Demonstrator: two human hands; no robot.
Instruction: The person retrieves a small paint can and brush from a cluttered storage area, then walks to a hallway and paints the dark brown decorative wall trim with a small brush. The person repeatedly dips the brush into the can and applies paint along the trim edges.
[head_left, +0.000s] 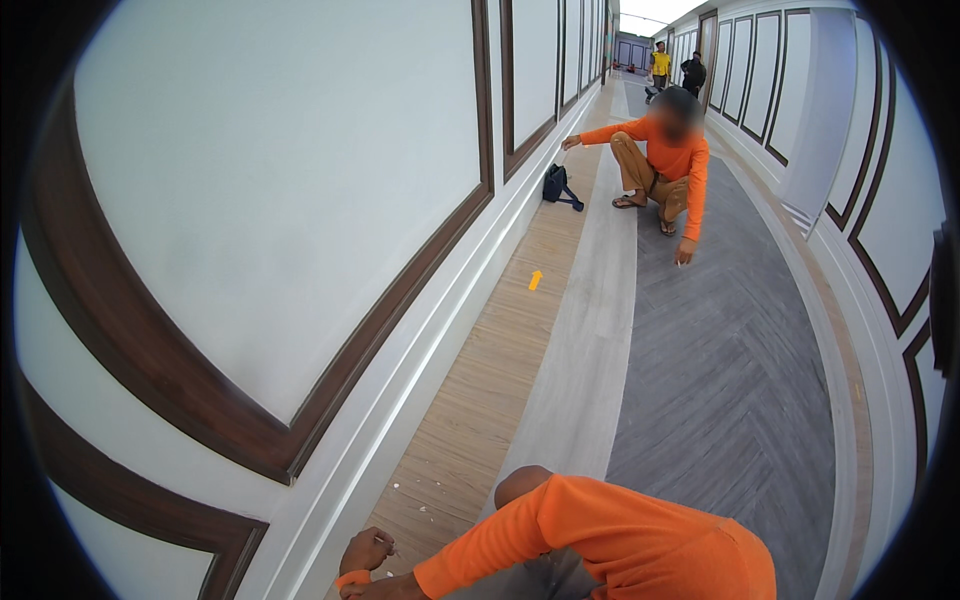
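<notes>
At the bottom left, my left hand (368,548) is low over the light wood floor strip (478,385) beside the white baseboard (400,371), its fingers curled on something small that I cannot make out. Small pale bits (426,508) lie on the floor just above it. My right hand (388,589), at the end of an orange sleeve, is just below my left one and cut off by the frame edge; its fingers are hidden.
A co-worker in orange (675,157) squats ahead, arms spread, near a dark bag (556,186) by the left wall. A yellow arrow (536,280) marks the floor. Two people (660,64) stand farther along the corridor, which has panelled walls and grey herringbone flooring (720,380).
</notes>
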